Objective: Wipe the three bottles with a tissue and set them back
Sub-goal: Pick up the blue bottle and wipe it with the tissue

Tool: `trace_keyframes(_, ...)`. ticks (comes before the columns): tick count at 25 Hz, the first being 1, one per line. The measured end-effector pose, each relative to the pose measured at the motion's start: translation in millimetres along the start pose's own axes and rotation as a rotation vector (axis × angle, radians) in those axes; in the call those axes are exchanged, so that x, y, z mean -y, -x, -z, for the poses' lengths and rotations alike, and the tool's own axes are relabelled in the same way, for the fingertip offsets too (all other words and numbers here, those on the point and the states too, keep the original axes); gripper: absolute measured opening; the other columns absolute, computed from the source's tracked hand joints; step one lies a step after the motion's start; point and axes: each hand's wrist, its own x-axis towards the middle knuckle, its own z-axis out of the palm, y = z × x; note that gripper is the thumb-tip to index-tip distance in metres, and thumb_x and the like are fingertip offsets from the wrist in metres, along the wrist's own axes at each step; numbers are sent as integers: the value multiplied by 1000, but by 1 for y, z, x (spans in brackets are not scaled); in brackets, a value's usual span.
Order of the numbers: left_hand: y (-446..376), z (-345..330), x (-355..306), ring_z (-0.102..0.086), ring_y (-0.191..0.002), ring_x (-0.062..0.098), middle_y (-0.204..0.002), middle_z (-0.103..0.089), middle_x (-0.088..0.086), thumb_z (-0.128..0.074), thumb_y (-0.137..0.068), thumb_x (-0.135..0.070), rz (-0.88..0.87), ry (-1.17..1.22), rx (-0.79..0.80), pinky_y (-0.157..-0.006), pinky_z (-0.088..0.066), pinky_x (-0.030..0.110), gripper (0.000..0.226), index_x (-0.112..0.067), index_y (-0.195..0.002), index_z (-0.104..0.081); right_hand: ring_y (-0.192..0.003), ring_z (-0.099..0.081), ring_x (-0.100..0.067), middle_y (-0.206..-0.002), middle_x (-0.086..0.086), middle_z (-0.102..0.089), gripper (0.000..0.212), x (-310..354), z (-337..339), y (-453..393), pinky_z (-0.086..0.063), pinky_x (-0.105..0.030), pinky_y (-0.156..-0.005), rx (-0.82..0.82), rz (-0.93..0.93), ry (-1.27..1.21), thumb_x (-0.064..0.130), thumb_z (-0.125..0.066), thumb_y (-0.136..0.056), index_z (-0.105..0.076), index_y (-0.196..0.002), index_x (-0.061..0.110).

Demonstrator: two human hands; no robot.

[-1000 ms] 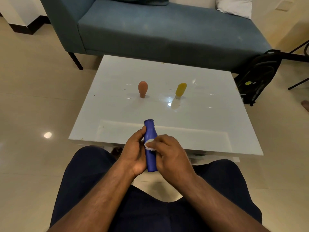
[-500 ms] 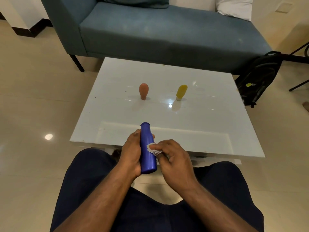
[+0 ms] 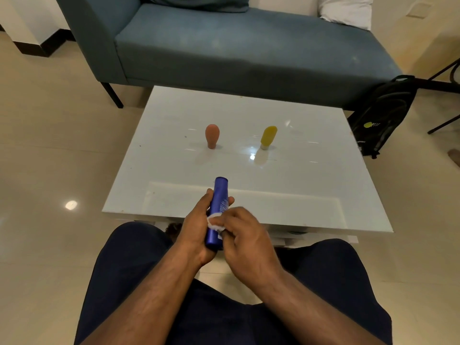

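Observation:
My left hand grips a blue bottle from below, its cap end pointing away over the near edge of the white table. My right hand pinches a small white tissue and presses it against the bottle's lower half. An orange bottle stands upside down at the table's middle. To its right a yellow bottle also stands on its cap, a little tilted.
A blue-grey sofa runs behind the table, with a white pillow at its right end. A black backpack leans on the floor right of the table. My knees are just below the table's near edge.
The tissue has slid down the blue bottle toward its base, and the bottle has turned in my left hand so white print shows. The orange and yellow bottles have stayed put.

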Motion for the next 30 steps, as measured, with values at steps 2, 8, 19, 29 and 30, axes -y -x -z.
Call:
trace_keyframes(2,-1,2,0,-73,-76,20,-105,-76,6,-57,-94,-57,8,6,5,-67,-60,35,61,-11,-133,-64,-98,-56,-6,-104,7,-61,26,-1,1,8,-45,-14,-88,45,54,32,4,-63,-87,-68,-107,20)
trace_keyframes(8,7,-6,7,-69,-75,24,-90,-73,12,-61,-92,-52,-11,-49,0,-69,-56,37,52,-12,-125,-67,-91,-59,-9,-101,5,-61,21,-19,11,-41,-51,-28,-85,-55,-79,19,8,-59,-88,-70,-102,20)
trace_keyframes(19,2,-1,5,-69,-70,24,-83,-71,10,-63,-91,-54,41,-2,12,-66,-58,36,53,-10,-121,-67,-94,-58,-15,-104,1,-62,27,-24,6,-19,-52,-32,-83,0,41,94,7,-60,-85,-68,-108,18)
trace_keyframes(29,4,-3,3,-69,-74,24,-90,-72,10,-61,-92,-56,30,0,70,-69,-60,37,61,-8,-128,-65,-97,-57,-14,-106,1,-63,27,-24,5,-12,-50,-25,-86,-5,51,90,4,-62,-85,-68,-108,17)
trace_keyframes(30,4,-5,4,-70,-75,25,-90,-72,12,-60,-93,-54,16,-9,68,-70,-59,37,56,-10,-126,-66,-95,-58,-14,-104,1,-63,24,-28,8,-25,-51,-29,-85,-42,7,60,5,-61,-86,-69,-106,15)
